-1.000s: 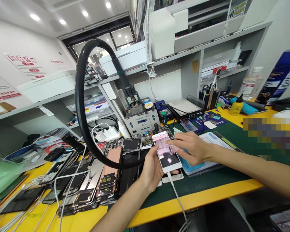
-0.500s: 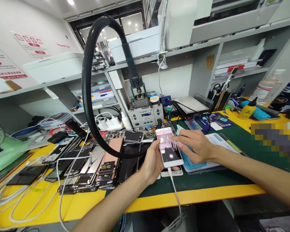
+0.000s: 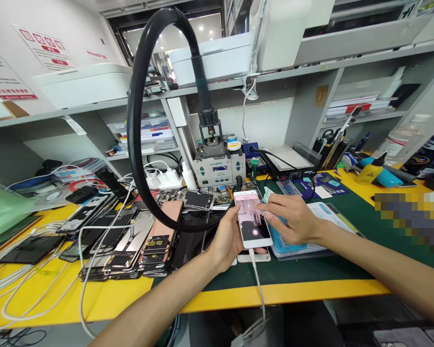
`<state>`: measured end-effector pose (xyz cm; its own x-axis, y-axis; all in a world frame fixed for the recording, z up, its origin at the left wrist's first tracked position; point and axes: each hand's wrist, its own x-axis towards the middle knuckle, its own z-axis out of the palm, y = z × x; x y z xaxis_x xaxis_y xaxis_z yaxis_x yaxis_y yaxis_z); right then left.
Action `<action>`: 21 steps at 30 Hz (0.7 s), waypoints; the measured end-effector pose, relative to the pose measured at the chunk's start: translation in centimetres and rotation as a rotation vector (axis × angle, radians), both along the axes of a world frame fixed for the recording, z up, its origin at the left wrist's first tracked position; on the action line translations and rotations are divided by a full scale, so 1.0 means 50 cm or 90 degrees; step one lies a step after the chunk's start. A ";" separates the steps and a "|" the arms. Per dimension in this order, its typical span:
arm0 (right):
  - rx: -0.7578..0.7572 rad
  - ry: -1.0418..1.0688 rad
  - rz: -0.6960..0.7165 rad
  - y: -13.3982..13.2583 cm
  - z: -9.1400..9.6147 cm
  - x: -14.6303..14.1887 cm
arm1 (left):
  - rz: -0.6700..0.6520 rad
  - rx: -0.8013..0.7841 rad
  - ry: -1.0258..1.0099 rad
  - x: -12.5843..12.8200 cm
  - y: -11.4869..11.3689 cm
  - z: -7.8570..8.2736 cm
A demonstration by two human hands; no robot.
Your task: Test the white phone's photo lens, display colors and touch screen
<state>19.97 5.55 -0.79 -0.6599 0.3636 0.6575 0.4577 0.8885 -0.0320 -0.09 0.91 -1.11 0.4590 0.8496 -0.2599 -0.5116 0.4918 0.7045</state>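
My left hand (image 3: 224, 241) is wrapped round a white smartphone (image 3: 251, 220) and holds it up over the green mat, its lit pinkish screen facing me. A white cable (image 3: 257, 282) runs from the phone's bottom end down past the table edge. My right hand (image 3: 292, 218) hovers at the phone's right side, with the index fingertip touching the screen near its upper right and the other fingers loosely curled. A second white phone (image 3: 253, 256) lies flat on the mat just beneath the one I hold.
A heap of dismantled phones and screens (image 3: 137, 241) covers the yellow table to the left, crossed by white cables (image 3: 29, 284). A hot-air station (image 3: 220, 168) with a thick black hose (image 3: 137, 120) stands behind. Blue pad (image 3: 289, 246), tool cups (image 3: 329, 149), bottles (image 3: 369, 171) sit right.
The view has shifted slightly, so everything sits a little lower and more central. My hands keep the same grip and touch on the phone.
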 end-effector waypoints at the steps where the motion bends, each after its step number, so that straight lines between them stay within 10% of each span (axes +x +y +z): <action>1: 0.001 0.001 -0.003 0.000 0.000 0.000 | 0.000 0.000 0.001 0.000 0.000 -0.001; 21: 0.004 -0.008 -0.014 -0.003 -0.001 0.000 | 0.002 -0.036 0.011 0.006 0.003 0.002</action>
<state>19.95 5.40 -0.83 -0.6597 0.3747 0.6515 0.4778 0.8782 -0.0212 0.19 1.05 -1.02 0.4518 0.8346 -0.3152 -0.5009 0.5296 0.6845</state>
